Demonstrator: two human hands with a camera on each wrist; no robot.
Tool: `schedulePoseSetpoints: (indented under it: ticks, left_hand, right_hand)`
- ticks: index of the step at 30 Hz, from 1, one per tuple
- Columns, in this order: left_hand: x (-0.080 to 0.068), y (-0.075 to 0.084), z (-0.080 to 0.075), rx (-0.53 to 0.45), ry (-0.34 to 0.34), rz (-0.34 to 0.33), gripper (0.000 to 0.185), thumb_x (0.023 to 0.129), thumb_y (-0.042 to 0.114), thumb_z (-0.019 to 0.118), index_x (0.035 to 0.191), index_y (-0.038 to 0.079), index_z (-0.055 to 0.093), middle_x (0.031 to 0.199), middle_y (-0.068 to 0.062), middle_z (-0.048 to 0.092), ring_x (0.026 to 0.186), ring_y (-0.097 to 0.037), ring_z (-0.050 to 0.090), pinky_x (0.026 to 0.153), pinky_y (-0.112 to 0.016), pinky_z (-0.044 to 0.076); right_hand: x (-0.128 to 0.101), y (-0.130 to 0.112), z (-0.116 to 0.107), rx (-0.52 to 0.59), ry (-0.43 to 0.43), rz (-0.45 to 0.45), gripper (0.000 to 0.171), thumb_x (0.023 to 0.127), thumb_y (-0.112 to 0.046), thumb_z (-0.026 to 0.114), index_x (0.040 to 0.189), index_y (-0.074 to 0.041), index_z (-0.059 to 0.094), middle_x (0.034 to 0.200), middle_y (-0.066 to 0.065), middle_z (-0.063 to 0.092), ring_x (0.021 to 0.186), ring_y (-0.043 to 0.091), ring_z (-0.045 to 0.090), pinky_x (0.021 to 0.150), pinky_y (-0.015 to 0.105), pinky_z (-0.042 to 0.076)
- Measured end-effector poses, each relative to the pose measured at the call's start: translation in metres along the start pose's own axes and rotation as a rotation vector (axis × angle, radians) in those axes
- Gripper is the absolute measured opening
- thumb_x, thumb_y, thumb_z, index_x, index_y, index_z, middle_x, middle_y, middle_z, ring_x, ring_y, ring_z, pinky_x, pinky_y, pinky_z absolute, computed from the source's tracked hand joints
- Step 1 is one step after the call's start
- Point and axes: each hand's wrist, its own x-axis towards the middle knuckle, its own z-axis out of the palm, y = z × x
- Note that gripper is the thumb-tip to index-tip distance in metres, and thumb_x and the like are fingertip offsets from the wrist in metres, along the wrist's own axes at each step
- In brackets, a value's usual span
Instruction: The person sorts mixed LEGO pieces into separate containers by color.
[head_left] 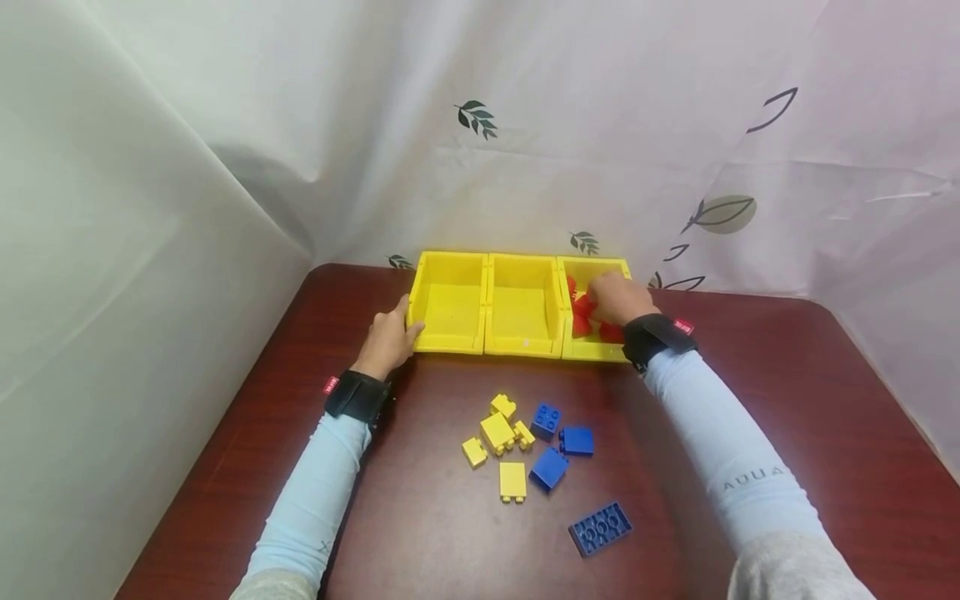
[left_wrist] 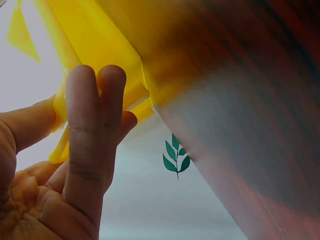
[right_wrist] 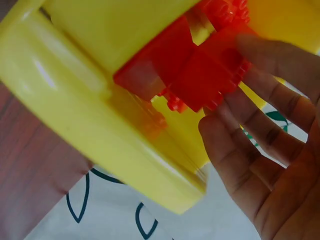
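Reaching my right hand (head_left: 613, 298) into the right-hand bin (head_left: 596, 350), fingers nearly straight against the red blocks (right_wrist: 200, 65) and gripping none, I judge it best to steady the left bin (head_left: 448, 307) with my left hand (head_left: 390, 337), fingers straight.

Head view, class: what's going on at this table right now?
A person sits at a dark red table with three yellow bins in a row at the far edge. The right hand is inside the rightmost bin, its fingers against red bricks lying there. The left hand rests against the outer side of the leftmost bin. The left and middle bins look empty. Loose yellow bricks and blue bricks lie on the table in front.
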Motion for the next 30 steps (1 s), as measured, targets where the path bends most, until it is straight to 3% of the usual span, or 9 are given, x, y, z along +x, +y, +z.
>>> schedulePoseSetpoints:
  ticks: [5,11,15,20,26,30]
  left_hand:
    - [0.0,0.0,0.001,-0.001,-0.009,-0.001,0.071,0.098,0.025,0.059,0.156,0.009,0.021,0.128,-0.023,0.056,0.096,-0.033,0.062,0.096,-0.047,0.054]
    - [0.001,0.0,0.0,0.004,0.005,0.007,0.069,0.098,0.024,0.06,0.156,0.01,0.023,0.127,-0.022,0.057,0.096,-0.033,0.061,0.096,-0.048,0.054]
    - [0.001,0.0,0.0,0.005,0.008,0.012,0.069,0.098,0.024,0.06,0.155,0.01,0.024,0.126,-0.022,0.058,0.095,-0.033,0.062,0.096,-0.048,0.054]
    - [0.001,-0.001,0.0,0.009,0.013,0.015,0.069,0.098,0.024,0.06,0.155,0.009,0.024,0.13,-0.023,0.057,0.097,-0.034,0.062,0.097,-0.048,0.053]
    - [0.002,0.0,0.0,0.01,0.001,0.01,0.07,0.099,0.024,0.059,0.156,0.009,0.022,0.133,-0.023,0.055,0.099,-0.034,0.061,0.099,-0.048,0.052]
    - [0.002,0.0,0.001,0.009,0.001,0.009,0.07,0.099,0.024,0.059,0.156,0.01,0.022,0.131,-0.022,0.056,0.098,-0.033,0.061,0.098,-0.048,0.052]
  right_hand:
    - [-0.017,-0.005,-0.004,0.018,0.027,-0.032,0.031,0.081,-0.016,0.08,0.109,-0.006,0.07,0.094,0.01,0.068,0.083,0.028,0.059,0.08,0.042,0.054]
    - [-0.05,-0.023,-0.005,-0.084,0.073,-0.19,0.035,0.083,-0.021,0.079,0.114,-0.009,0.07,0.102,0.01,0.066,0.088,0.027,0.058,0.082,0.043,0.056]
    - [-0.072,-0.032,0.005,-0.099,0.079,-0.312,0.035,0.082,-0.026,0.08,0.113,-0.011,0.071,0.103,0.008,0.068,0.086,0.023,0.06,0.084,0.04,0.057]
    - [-0.093,-0.043,0.025,-0.028,0.074,-0.429,0.036,0.083,-0.032,0.079,0.111,-0.011,0.072,0.098,0.002,0.068,0.084,0.016,0.062,0.083,0.035,0.059]
    - [-0.115,-0.058,0.045,-0.041,0.066,-0.547,0.036,0.084,-0.038,0.077,0.106,-0.01,0.069,0.087,-0.002,0.059,0.074,0.009,0.055,0.069,0.021,0.054]
    - [-0.124,-0.065,0.057,-0.069,0.046,-0.588,0.039,0.081,-0.038,0.079,0.104,-0.009,0.068,0.086,0.0,0.056,0.073,0.009,0.053,0.065,0.019,0.053]
